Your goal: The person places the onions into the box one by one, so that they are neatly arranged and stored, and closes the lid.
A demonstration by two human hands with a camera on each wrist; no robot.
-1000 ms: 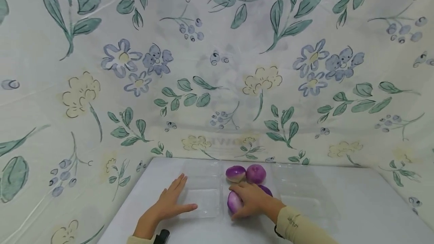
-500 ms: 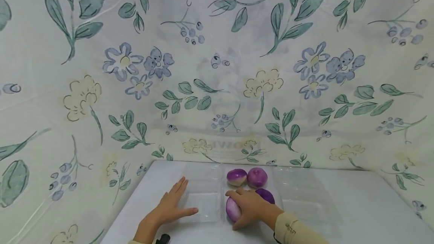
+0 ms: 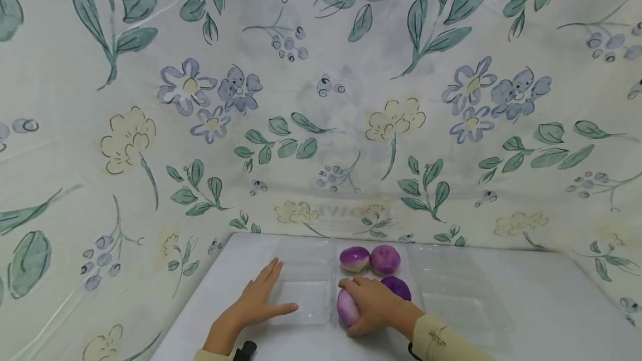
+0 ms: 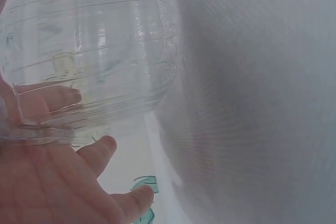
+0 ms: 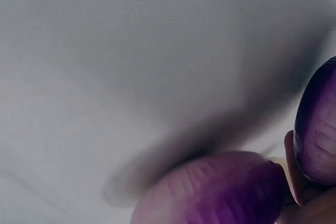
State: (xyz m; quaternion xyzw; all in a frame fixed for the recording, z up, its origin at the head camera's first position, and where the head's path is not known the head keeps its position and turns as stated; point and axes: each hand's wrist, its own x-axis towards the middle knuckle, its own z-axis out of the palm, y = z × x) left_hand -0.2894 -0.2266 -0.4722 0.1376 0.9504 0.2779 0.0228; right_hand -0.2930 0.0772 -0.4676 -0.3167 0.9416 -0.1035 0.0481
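Observation:
In the head view my right hand (image 3: 373, 302) grips a pale purple onion (image 3: 347, 308), fingers over its far side and thumb on the near side. Just beyond that hand, partly covered by it, is a darker purple onion (image 3: 398, 287). Farther back, a purple-and-white onion (image 3: 354, 259) stands beside a round pink-purple onion (image 3: 385, 259). My left hand (image 3: 253, 302) is spread with straight fingers along the left side of a clear plastic container (image 3: 307, 299). In the left wrist view, part of that hand shows through the clear wall (image 4: 105, 40).
Another clear plastic container (image 3: 458, 288) lies to the right of the onions. All stand on a white tabletop (image 3: 551, 299). A floral sheet (image 3: 321, 155) hangs close behind the table's back edge. A black strap device (image 3: 246, 350) is on my left wrist.
My right hand and the onion it holds have shifted slightly nearer and left of the back onions. The darker onion shows more. My left hand keeps its pose.

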